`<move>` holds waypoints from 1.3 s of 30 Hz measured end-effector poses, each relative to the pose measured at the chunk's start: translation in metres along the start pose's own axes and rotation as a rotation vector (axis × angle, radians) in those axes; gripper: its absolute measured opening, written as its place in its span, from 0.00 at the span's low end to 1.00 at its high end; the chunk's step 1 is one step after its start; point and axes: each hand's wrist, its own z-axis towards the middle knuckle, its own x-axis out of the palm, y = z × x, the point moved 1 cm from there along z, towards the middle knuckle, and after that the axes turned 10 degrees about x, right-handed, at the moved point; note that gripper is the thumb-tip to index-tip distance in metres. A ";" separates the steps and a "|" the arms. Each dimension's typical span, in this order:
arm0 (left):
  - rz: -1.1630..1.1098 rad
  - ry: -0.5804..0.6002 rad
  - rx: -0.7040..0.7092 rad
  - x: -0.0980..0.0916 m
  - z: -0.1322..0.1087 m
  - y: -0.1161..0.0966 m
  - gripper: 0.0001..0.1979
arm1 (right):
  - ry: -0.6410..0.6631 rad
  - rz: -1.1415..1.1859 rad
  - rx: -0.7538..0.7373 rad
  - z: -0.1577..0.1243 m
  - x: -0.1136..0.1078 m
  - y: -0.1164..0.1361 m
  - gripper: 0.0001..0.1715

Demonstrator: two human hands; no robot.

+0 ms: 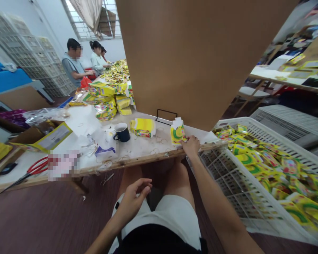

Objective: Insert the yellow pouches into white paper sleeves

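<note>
At the table's front edge my right hand [191, 145] grips the lower right corner of a small yellow-and-green printed carton [177, 132], which has white flaps at its top. Over my lap hovers my left hand [135, 196], holding nothing, with its fingers loosely bent and apart. Left of the carton lies a bundle of flat yellow cartons [143, 127]. A dark blue mug [122, 133] stands beside that bundle. Several rubber bands [161, 140] are scattered on the white tabletop between the mug and my right hand.
A large brown cardboard sheet [190, 63] rises behind the carton. To the right, a white plastic crate [265, 123] holds many yellow cartons. Red-handled scissors [38, 165] and an opened box [53, 137] lie left. Stacked carton bundles [106, 109] and several people [75, 65] are farther back.
</note>
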 end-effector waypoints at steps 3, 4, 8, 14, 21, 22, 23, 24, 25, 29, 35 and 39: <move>-0.045 -0.034 0.025 0.000 0.010 -0.003 0.15 | 0.117 0.214 -0.002 -0.012 -0.009 0.004 0.18; -0.089 -0.066 0.025 0.000 0.013 -0.003 0.16 | 0.185 0.294 -0.012 -0.025 -0.010 0.005 0.19; -0.468 -0.195 0.006 -0.002 0.019 0.000 0.23 | 0.567 0.555 -0.049 -0.117 0.001 0.001 0.25; -0.989 -0.153 -0.203 0.000 0.018 -0.014 0.29 | 1.228 0.847 0.191 -0.219 0.017 -0.015 0.23; -1.006 -0.012 -0.319 0.005 0.020 -0.022 0.40 | 0.455 0.360 -0.574 -0.203 -0.025 0.001 0.19; -0.973 0.032 -0.358 0.008 0.019 -0.020 0.42 | 0.462 0.326 -0.667 -0.203 -0.030 0.004 0.24; -0.936 0.064 -0.385 0.011 0.017 -0.017 0.43 | 0.504 0.298 -0.736 -0.203 -0.033 0.006 0.25; -0.895 0.079 -0.394 0.014 0.016 -0.014 0.43 | 0.544 0.281 -0.771 -0.203 -0.035 0.008 0.24; -0.846 0.085 -0.391 0.017 0.015 -0.011 0.42 | 0.568 0.280 -0.778 -0.204 -0.036 0.008 0.21; -0.588 0.059 -0.331 0.023 0.013 0.000 0.36 | 0.593 0.463 -0.638 -0.206 -0.038 0.002 0.07; -0.619 0.010 -0.342 0.019 0.007 -0.007 0.33 | 0.559 0.552 -0.613 -0.213 -0.033 -0.005 0.08; -0.821 0.008 -0.597 0.013 -0.004 -0.017 0.32 | 0.558 0.458 -0.659 -0.215 -0.026 -0.004 0.11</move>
